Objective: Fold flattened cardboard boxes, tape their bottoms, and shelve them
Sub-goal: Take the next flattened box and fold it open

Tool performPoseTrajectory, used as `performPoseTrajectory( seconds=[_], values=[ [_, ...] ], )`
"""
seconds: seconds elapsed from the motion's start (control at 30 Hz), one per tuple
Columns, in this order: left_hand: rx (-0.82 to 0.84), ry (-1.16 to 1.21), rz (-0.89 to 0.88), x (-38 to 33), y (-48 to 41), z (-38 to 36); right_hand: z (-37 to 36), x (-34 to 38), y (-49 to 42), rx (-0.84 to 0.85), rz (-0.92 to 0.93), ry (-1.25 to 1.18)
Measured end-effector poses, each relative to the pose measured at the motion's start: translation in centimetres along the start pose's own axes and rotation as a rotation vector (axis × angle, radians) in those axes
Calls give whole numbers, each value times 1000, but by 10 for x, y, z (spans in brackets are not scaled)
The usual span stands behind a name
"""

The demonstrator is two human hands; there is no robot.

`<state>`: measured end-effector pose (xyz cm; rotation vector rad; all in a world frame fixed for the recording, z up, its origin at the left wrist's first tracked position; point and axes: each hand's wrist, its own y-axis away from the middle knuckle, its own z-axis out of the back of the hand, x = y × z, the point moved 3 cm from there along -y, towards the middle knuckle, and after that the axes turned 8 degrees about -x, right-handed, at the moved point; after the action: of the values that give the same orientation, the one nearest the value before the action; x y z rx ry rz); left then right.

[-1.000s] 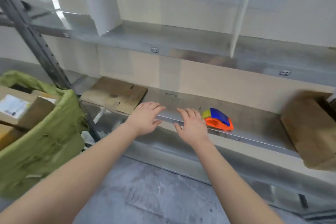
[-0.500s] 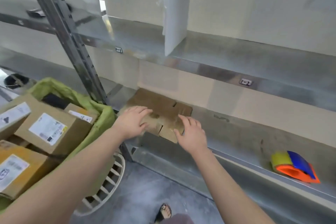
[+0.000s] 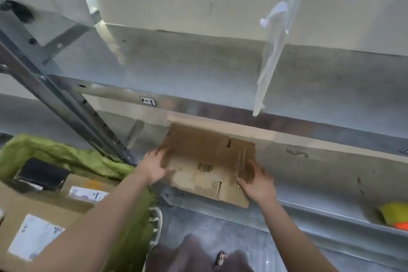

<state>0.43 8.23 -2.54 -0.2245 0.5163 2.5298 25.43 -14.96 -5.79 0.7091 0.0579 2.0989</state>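
Note:
A flattened cardboard box (image 3: 205,161) with a barcode lies on the lower metal shelf (image 3: 309,174), and its front edge hangs over the shelf lip. My left hand (image 3: 152,168) holds the box's left edge, with the thumb on top. At the box's right front corner my right hand (image 3: 258,181) grips the edge, thumb lying on the cardboard. Motion blur hides the fingertips of both hands.
A yellow and orange tape dispenser (image 3: 395,216) sits on the same shelf at far right. A green-lined basket (image 3: 72,159) with labelled parcels (image 3: 44,212) stands at left beside the slanted shelf upright (image 3: 72,108). The upper shelf (image 3: 220,73) runs overhead, with a clear plastic strip (image 3: 269,62) hanging from above.
The view has swung left from the tape dispenser to the flat box. Both hands moved from the bare shelf lip onto the box and now hold its left and right edges.

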Motion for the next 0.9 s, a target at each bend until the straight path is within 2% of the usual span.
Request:
performPoseTrajectory(
  seconds=[0.1,0.23,0.47,0.57,0.9],
  values=[
    [23,29,4,3,-19,0,-4,6,2,-79,-43,-48],
    [65,214,34,6,-36,-3,-8,7,6,-113,-125,-188],
    [37,383,14,11,-44,-3,-8,10,14,-174,-220,-394],
    [39,425,-31,5,-40,4,6,9,20,-221,-208,-450],
    [15,575,-177,-90,-4,7,85,-51,52,-460,-143,-463]
  ],
)
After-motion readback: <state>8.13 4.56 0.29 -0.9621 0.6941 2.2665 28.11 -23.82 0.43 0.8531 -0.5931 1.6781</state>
